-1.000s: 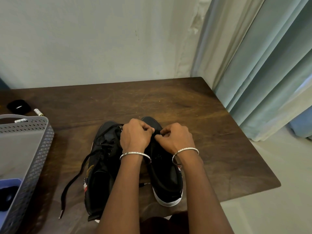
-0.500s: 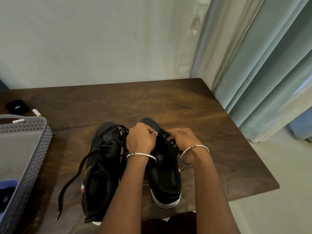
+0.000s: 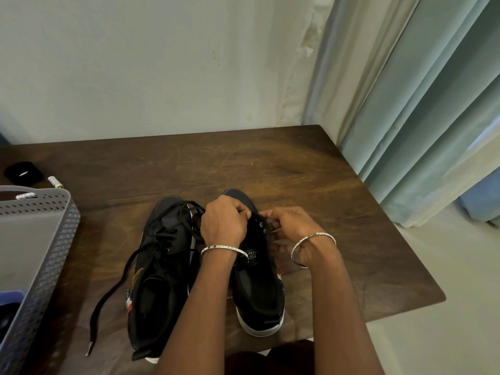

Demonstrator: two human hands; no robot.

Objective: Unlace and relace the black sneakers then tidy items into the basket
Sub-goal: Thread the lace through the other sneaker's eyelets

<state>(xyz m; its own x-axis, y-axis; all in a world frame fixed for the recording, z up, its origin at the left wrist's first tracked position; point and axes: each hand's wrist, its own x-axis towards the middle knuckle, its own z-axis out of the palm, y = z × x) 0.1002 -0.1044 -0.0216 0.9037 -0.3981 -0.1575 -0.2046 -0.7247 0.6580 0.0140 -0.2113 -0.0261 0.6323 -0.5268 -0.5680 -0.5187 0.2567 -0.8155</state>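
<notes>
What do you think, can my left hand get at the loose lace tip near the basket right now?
Probably yes, once freed. The left hand grips the right sneaker, but the lace tip lies on bare table between the left sneaker and the basket, with nothing over it.

Black sneakers point(image 3: 162, 266) with white soles and red-and-white flecks at the sides; black lace point(image 3: 109, 292). Grey basket point(image 3: 51, 266) dotted with rows of small holes. Dark brown table point(image 3: 311, 180), streaked wood grain. Pale teal curtain point(image 3: 433, 117). Off-white wall point(image 3: 135, 63) with a greenish cast. Silver bangles point(image 3: 224, 248).
</notes>
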